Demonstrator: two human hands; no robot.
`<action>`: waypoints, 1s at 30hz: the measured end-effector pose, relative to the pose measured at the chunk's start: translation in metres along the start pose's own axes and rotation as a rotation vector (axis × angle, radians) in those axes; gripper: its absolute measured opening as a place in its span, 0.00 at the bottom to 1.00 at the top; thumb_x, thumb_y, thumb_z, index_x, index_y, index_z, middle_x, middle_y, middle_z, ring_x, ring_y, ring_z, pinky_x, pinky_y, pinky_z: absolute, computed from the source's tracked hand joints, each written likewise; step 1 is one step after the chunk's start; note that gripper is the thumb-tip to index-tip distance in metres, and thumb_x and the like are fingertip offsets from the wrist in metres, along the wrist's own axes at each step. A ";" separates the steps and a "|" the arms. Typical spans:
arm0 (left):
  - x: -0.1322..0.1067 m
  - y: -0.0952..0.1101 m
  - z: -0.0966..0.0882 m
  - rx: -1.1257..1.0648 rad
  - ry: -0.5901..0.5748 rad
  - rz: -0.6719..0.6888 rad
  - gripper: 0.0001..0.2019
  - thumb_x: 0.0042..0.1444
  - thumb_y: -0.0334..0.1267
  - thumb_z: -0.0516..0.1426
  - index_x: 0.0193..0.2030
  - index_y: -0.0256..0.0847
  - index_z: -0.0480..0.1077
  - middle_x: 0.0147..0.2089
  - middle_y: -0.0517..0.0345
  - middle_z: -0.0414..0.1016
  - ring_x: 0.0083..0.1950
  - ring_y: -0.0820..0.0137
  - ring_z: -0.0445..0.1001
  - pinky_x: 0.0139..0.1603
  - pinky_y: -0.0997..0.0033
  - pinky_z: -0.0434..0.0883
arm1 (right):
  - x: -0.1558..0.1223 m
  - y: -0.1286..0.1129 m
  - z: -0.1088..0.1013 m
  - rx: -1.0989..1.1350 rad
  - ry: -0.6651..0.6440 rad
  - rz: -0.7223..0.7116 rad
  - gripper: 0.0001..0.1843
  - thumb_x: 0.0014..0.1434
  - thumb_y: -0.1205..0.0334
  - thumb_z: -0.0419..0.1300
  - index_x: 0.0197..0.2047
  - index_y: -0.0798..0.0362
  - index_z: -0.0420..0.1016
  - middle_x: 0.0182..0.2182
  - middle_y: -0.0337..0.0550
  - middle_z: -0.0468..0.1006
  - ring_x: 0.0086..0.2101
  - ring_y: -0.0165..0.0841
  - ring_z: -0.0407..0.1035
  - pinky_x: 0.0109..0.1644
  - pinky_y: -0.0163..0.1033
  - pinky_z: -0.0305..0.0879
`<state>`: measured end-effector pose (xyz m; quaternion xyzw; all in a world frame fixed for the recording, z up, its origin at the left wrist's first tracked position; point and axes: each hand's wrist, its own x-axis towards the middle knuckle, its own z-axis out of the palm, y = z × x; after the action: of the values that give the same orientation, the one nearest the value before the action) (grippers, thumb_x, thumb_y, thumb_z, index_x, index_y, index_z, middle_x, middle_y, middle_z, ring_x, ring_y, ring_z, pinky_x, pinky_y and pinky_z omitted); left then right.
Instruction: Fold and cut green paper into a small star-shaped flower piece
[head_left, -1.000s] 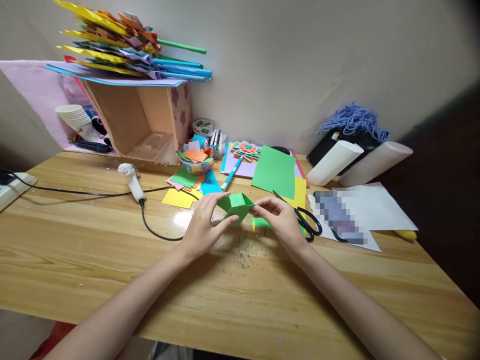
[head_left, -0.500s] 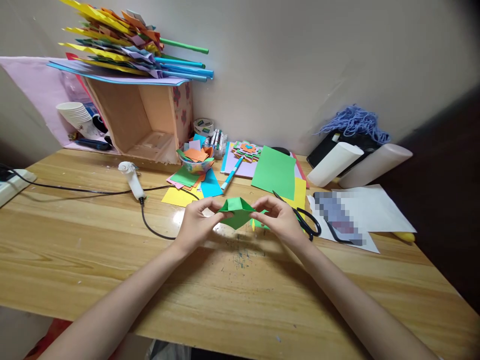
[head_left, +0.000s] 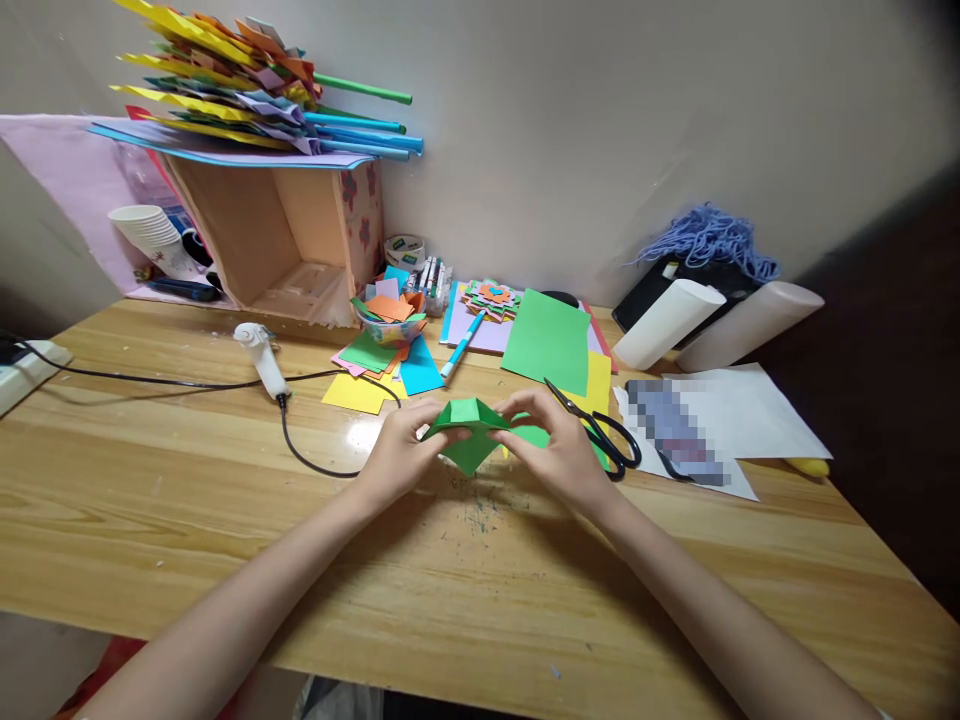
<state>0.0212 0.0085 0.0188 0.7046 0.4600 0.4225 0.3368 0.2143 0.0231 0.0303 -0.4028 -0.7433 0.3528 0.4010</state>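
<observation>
A folded piece of green paper [head_left: 466, 450] is held up above the table between both hands. My left hand [head_left: 401, 450] pinches its left corner, thumb along the front face. On the opposite corner, my right hand [head_left: 551, 440] grips with thumb and fingers. The paper's top is folded over into a flap, and its lower edge comes to a point. Just behind my right hand lie black-handled scissors [head_left: 600, 430], partly over yellow paper [head_left: 598, 385]. Another green scrap [head_left: 531, 432] shows on the table between the fingers of my right hand.
A white hot glue gun [head_left: 261, 360] with a black cord stands at left. Behind the hands are a bowl of paper scraps [head_left: 390, 325], a blue marker [head_left: 463, 348] and a green sheet [head_left: 547, 340]. White rolls [head_left: 671, 325] and a blurred phone [head_left: 679, 430] are at right.
My thumbs have moved inward along the green paper, and its left corner sits slightly further left and lower. Both hands still hold it. The view has shifted slightly.
</observation>
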 end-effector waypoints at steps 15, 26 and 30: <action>-0.005 0.005 0.004 0.052 -0.079 0.032 0.09 0.56 0.41 0.53 0.33 0.39 0.69 0.34 0.57 0.70 0.38 0.69 0.66 0.39 0.72 0.61 | -0.001 -0.004 -0.003 -0.083 -0.189 -0.224 0.14 0.61 0.64 0.51 0.49 0.45 0.70 0.46 0.43 0.73 0.48 0.35 0.65 0.52 0.44 0.63; -0.004 0.003 0.003 0.567 -0.022 0.307 0.10 0.60 0.38 0.48 0.30 0.37 0.63 0.29 0.58 0.66 0.34 0.68 0.62 0.37 0.68 0.59 | -0.003 -0.003 -0.001 -0.212 -0.127 -0.237 0.05 0.59 0.61 0.55 0.39 0.52 0.66 0.38 0.43 0.74 0.39 0.33 0.69 0.43 0.40 0.67; -0.004 0.001 0.004 0.780 -0.028 0.387 0.13 0.62 0.39 0.44 0.30 0.36 0.62 0.30 0.56 0.66 0.33 0.67 0.63 0.39 0.66 0.59 | -0.006 -0.004 -0.001 -0.348 -0.094 -0.359 0.06 0.60 0.62 0.54 0.40 0.52 0.65 0.38 0.46 0.74 0.41 0.34 0.69 0.43 0.39 0.66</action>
<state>0.0244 0.0035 0.0172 0.8579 0.4400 0.2632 -0.0338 0.2160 0.0167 0.0326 -0.3104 -0.8702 0.1612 0.3469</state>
